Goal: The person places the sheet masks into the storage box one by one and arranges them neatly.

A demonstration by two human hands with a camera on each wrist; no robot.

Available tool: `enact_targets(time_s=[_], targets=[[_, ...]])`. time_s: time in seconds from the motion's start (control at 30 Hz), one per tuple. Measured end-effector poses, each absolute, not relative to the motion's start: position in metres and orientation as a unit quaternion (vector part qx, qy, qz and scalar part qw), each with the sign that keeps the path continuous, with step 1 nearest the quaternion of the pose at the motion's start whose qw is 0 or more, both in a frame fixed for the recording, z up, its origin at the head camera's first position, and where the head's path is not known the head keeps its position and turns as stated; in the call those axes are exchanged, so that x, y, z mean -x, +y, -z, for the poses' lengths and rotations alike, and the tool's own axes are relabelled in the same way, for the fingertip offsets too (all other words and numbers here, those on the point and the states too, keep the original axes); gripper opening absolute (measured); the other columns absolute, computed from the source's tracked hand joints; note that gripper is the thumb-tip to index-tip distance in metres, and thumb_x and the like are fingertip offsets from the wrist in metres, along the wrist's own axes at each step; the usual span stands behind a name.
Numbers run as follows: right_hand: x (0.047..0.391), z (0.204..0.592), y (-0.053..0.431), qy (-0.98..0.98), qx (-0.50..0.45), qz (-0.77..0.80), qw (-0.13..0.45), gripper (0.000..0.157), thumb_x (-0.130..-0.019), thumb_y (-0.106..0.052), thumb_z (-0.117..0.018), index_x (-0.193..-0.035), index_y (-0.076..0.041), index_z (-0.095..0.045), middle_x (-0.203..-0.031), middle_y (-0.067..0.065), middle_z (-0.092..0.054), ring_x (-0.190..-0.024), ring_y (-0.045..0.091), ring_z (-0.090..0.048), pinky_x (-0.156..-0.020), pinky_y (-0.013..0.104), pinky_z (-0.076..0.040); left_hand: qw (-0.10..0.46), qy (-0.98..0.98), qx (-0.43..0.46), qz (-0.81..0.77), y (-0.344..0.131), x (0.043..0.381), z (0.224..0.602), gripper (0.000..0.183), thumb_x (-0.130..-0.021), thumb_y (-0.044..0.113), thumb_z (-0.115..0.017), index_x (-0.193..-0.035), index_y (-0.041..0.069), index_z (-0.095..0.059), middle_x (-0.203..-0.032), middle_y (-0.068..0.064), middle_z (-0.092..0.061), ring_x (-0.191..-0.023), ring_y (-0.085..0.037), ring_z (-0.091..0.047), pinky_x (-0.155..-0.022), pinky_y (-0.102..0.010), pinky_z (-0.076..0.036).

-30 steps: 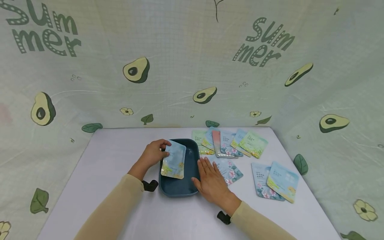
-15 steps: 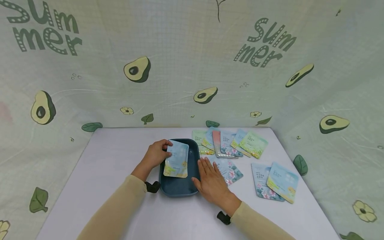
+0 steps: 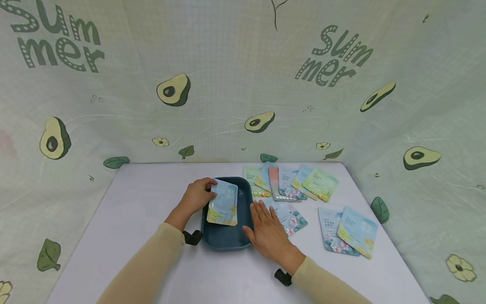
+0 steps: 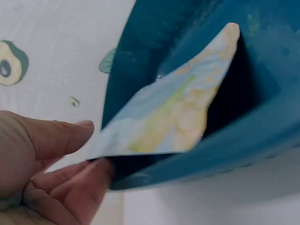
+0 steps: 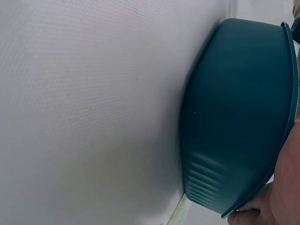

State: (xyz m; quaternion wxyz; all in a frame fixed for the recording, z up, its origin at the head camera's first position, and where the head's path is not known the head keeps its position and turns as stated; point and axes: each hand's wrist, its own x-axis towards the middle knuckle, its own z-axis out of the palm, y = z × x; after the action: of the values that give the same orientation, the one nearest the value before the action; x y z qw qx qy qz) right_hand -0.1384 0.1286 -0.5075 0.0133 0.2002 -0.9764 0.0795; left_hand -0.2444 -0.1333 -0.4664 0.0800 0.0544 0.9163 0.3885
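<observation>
Nearest, a black wrist mount (image 3: 193,237) is seen right beside the left rim of the dark blue tray (image 3: 227,239); contact can't be told, but if it were snagged, the tray could be jolted. The right hand (image 3: 267,232) is laid along the tray's right side, fingers straight, thumb apart. Seemingly no firm grip is had, so the tray could be slid across the tabletop (image 3: 235,280) if pushed unevenly. A flowered packet (image 3: 295,221) is partly hidden behind that hand and could be dragged along by the fingers. Two overlapping packets (image 3: 360,232) lie well apart to the right, likely out of risk. The light-blue packet (image 3: 222,209) is held tilted within the tray, its upper left corner pinched between thumb and fingers of the left hand (image 3: 195,195). With only that corner held, the packet could be swung or dropped crooked, or its edge caught on the rim if drawn too low. Farthest, a row of packets (image 3: 321,183) could be nudged if the tray were shoved back and rightward.
</observation>
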Motion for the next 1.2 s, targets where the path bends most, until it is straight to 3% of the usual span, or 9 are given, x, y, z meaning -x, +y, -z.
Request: enact_targets(time_s=[0.17,0.5,0.73,1.0,1.2], targets=[[0.138,0.508,0.128,-0.977,-0.198,-0.081,0.012,0.076,-0.112,-0.052,-0.042,-0.165,0.0,-0.028,-0.173,0.018,-0.028,-0.162,0.034,-0.022,-0.13,0.059,-0.02,0.063,0.924,-0.043,-0.374,-0.135,0.24,0.458,0.037,-0.101,0.013,-0.069,-0.138,0.009,-0.067,-0.14,-0.02,-0.067,-0.132,-0.04,-0.061,-0.103,-0.055,-0.055],[0.137,0.507,0.128,-0.977,-0.197,-0.083,0.011,0.075,-0.112,-0.051,-0.041,-0.165,0.001,-0.03,-0.172,0.019,-0.029,-0.162,0.035,-0.022,-0.129,0.06,-0.021,0.026,0.921,-0.016,-0.387,-0.144,0.228,0.463,0.03,-0.103,0.01,-0.065,-0.133,0.01,-0.069,-0.135,-0.013,-0.071,-0.121,-0.031,-0.07,-0.1,-0.048,-0.058],[0.138,0.508,0.129,-0.977,-0.199,-0.081,0.015,0.075,-0.113,-0.052,-0.04,-0.165,0.001,-0.029,-0.172,0.019,-0.028,-0.162,0.035,-0.022,-0.129,0.06,-0.021,0.004,0.916,-0.013,-0.401,-0.145,0.21,0.473,0.031,-0.105,0.013,-0.064,-0.135,0.011,-0.067,-0.136,-0.012,-0.071,-0.126,-0.031,-0.069,-0.101,-0.047,-0.059],[0.139,0.508,0.13,-0.976,-0.199,-0.087,0.015,0.075,-0.113,-0.052,-0.04,-0.165,0.001,-0.03,-0.172,0.02,-0.029,-0.162,0.035,-0.022,-0.129,0.06,-0.021,-0.009,0.933,-0.025,-0.359,-0.141,0.178,0.486,0.039,-0.104,0.02,-0.068,-0.142,0.01,-0.065,-0.144,-0.017,-0.066,-0.135,-0.037,-0.062,-0.108,-0.053,-0.054],[0.139,0.508,0.129,-0.976,-0.198,-0.086,0.017,0.075,-0.113,-0.052,-0.04,-0.165,0.001,-0.029,-0.172,0.02,-0.029,-0.162,0.035,-0.022,-0.129,0.06,-0.021,-0.022,0.957,-0.088,-0.277,-0.137,0.155,0.496,0.053,-0.104,0.024,-0.068,-0.15,0.002,-0.057,-0.154,-0.021,-0.056,-0.147,-0.041,-0.049,-0.118,-0.061,-0.042]])
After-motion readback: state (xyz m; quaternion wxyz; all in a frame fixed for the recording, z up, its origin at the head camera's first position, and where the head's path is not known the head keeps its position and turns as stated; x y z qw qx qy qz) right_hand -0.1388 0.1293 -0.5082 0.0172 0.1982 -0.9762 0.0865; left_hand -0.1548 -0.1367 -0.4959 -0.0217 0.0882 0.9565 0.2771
